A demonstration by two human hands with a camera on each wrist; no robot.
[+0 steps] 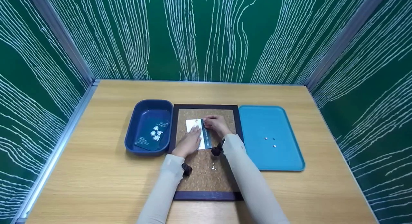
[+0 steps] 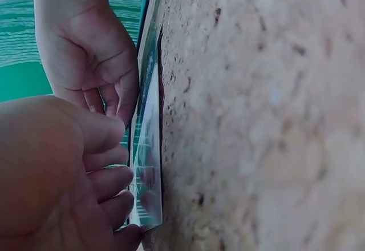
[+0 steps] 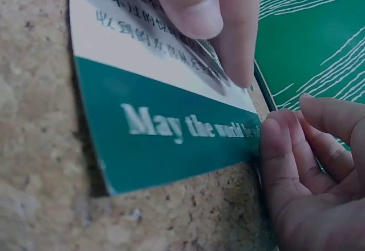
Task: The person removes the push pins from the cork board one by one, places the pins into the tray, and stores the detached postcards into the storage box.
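Observation:
A white and green printed card (image 1: 207,142) (image 3: 165,134) lies on a framed corkboard (image 1: 206,179). My left hand (image 1: 190,142) (image 2: 63,177) rests on the card's white part with its fingers fairly straight, pressing it down. At the card's top right corner is my right hand (image 1: 216,124) (image 3: 319,171), its fingers bent and the tips bunched at the card's edge. Whether something small is pinched there is hidden. A small shiny pin head (image 1: 196,121) shows near the card's top left corner.
Left of the board stands a deep blue bin (image 1: 132,143) with a dark green printed card (image 1: 149,137) inside. On the right, a turquoise tray (image 1: 264,121) holds several small pins (image 1: 274,146). Small white bits (image 1: 213,168) show on the lower cork. Green patterned panels surround the table.

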